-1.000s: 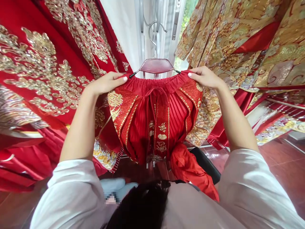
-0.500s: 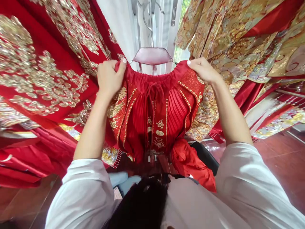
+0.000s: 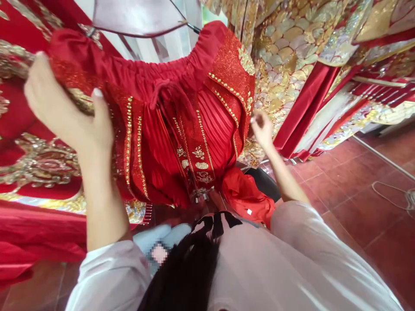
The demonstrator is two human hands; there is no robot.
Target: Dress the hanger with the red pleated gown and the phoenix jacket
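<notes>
A red pleated skirt (image 3: 214, 103) with a gathered drawstring waist, gold beading and embroidered panels hangs in front of me. Its waistband is stretched on a hanger (image 3: 139, 15), whose pale middle plate shows at the top. My left hand (image 3: 69, 112) is at the skirt's left side, thumb spread wide from the fingers, palm facing the cloth. On the other side, my right hand (image 3: 263, 129) is at the skirt's right edge, lower than the waistband. Its fingers are curled with thumb and forefinger close together; whether cloth is between them is hidden.
Gold sequinned garments (image 3: 285, 65) hang on the right, and a red garment with beaded gold ornament (image 3: 48, 162) hangs on the left. Bright red cloth (image 3: 248, 196) lies over a black object below. A cord (image 3: 394, 198) is on the red tiled floor (image 3: 350, 181).
Both hands have left the waistband's ends; the right went down along the skirt's edge, the left opened at its side. The skirt and hanger now appear closer and further left.
</notes>
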